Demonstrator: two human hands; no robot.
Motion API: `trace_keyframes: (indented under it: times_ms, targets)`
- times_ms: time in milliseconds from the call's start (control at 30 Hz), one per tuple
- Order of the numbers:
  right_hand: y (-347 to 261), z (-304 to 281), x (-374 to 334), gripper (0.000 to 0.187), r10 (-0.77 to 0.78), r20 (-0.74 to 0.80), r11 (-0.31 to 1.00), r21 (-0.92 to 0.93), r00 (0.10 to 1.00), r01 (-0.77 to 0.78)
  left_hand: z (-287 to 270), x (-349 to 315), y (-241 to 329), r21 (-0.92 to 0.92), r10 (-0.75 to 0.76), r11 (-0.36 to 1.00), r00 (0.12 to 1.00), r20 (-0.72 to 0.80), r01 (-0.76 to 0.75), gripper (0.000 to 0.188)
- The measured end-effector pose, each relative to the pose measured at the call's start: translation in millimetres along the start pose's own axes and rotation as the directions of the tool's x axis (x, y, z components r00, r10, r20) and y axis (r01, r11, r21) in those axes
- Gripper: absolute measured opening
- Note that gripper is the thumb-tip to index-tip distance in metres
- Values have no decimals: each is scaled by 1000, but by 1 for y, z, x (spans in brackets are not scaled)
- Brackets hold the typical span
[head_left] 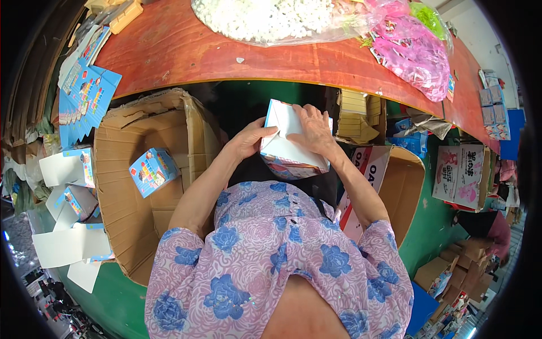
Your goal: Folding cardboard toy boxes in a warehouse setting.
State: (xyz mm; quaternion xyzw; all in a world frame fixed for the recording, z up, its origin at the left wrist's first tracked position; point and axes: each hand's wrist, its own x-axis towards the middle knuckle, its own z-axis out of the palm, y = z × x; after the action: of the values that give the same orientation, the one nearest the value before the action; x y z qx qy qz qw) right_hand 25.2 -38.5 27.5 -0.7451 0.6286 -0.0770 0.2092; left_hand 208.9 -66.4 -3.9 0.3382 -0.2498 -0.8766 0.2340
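A small paper box [296,155] with white flaps and colourful printed sides is held in front of my body, just below the table edge. My left hand [251,139] grips its left side, the thumb lying over the white flap. Across the white face rests my right hand [314,131], its fingers spread toward the far edge and the thumb out to the left. What is inside the box cannot be seen.
On my left stands a large open cardboard carton [121,186] with one blue printed box [153,172] inside. Beside it are several boxes with open white flaps [73,246]. The red table [169,53] bears blue flat cartons [87,101], a bag of small white pieces [265,20] and a pink bag [412,59].
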Motion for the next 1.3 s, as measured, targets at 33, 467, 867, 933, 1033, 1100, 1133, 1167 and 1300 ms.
trace_keyframes:
  times_ms: [33,467,867,933,1033,1100,1133,1167,1300]
  targets:
    - [0,3,-1,75,-31,-46,999,-28,998,30,-1,1,0,-11,-4,1000,1000,18,4,65]
    - [-2,7,-4,68,-87,-142,996,16,986,90,-5,-1,-13,0,27,1000,999,-19,-27,63]
    - [31,1,-7,56,-239,-52,969,51,970,241,-9,1,-12,-45,131,990,990,-51,-134,66]
    - [20,0,-13,57,-255,-51,967,13,966,256,-7,-7,-9,-26,152,988,983,-100,-155,64]
    - [5,-8,-11,58,-281,-24,959,-31,959,281,-8,-17,-13,-34,221,973,968,-116,-227,46]
    - [51,1,-6,58,-370,-119,873,294,921,389,2,-8,-15,-251,192,954,977,97,-163,43]
    - [47,-2,-12,52,-155,-201,802,547,967,242,17,-17,-11,-233,188,957,981,42,-173,35]
    - [47,-19,-15,49,-168,-246,823,499,955,273,13,-14,-23,-158,197,969,980,33,-190,25]
    - [60,-57,-23,40,358,-216,387,920,908,66,95,-89,24,-140,252,962,957,145,-232,24]
